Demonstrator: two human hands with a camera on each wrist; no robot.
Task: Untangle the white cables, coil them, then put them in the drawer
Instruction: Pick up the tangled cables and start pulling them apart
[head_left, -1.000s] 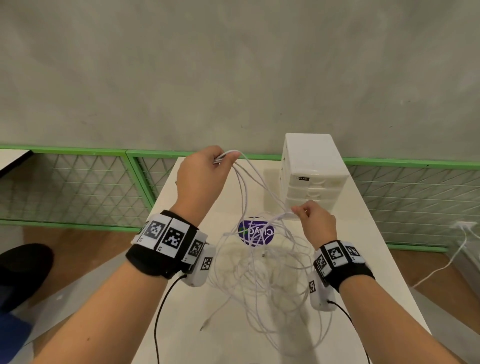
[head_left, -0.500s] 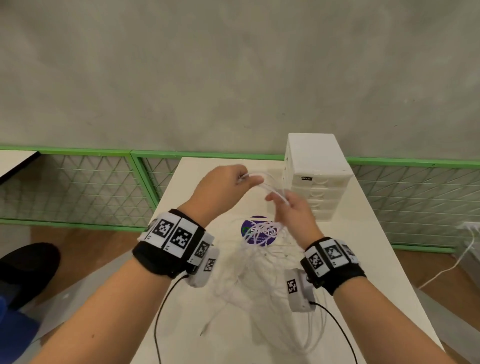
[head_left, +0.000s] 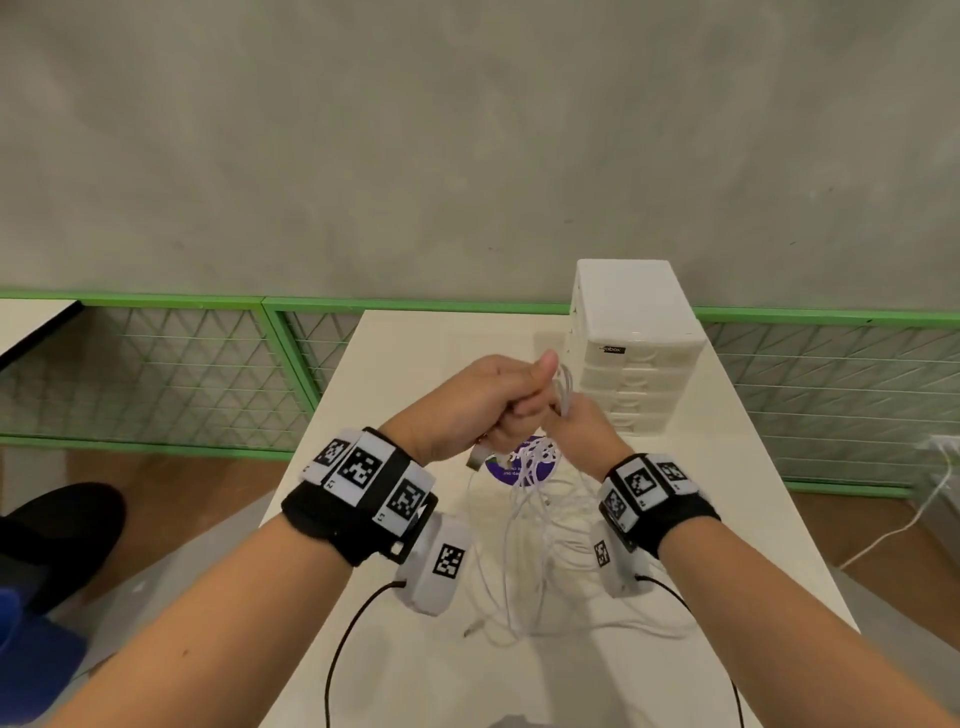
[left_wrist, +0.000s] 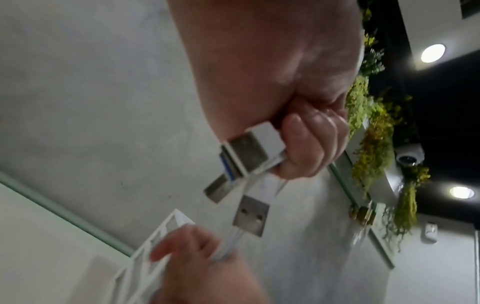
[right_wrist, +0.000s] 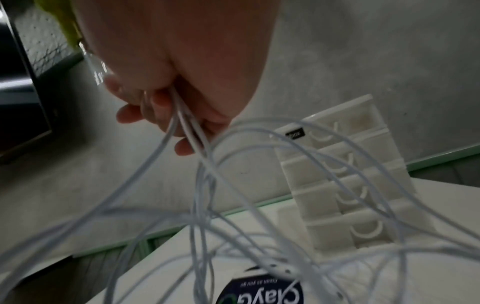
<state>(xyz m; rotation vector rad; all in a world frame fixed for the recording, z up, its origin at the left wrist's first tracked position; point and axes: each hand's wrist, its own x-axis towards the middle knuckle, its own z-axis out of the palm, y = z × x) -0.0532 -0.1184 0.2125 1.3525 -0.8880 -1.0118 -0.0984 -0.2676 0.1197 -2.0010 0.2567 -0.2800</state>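
We observed the white cables (head_left: 530, 525) as a loose tangle, the upper strands gathered between the two hands above the table (head_left: 395, 358) and the lower loops hanging down onto the tabletop near its front edge. In the right wrist view the strands (right_wrist: 197, 185) fanned out from the fingers in several wide, crossing loops. We recorded the left hand (head_left: 478, 405) as clenched around a bundle of cable ends, thumb raised; in the left wrist view its curled fingers (left_wrist: 309, 144) gripped white USB plugs (left_wrist: 249, 152), with a further USB plug (left_wrist: 250, 216) hanging free just below. We recorded the right hand (head_left: 582, 431) as touching the left hand, its fingers (right_wrist: 161, 121) curled around several strands that ran down through the grip. One loose connector end (head_left: 472, 631) lay on the table near the front of the tangle.

Beneath the hanging cables we noted a round purple sticker (head_left: 519, 462) on the table surface. The white drawer unit (head_left: 634, 343) stood upright at the far right of the table, well apart from the tangle, with all four drawers (right_wrist: 358, 197) closed. Each wrist carried a black band with printed marker tags (head_left: 363, 478) and a white camera module (head_left: 441, 561) with a black lead. Behind the table we saw a green-framed mesh fence (head_left: 156, 374) and a grey wall (head_left: 467, 130)
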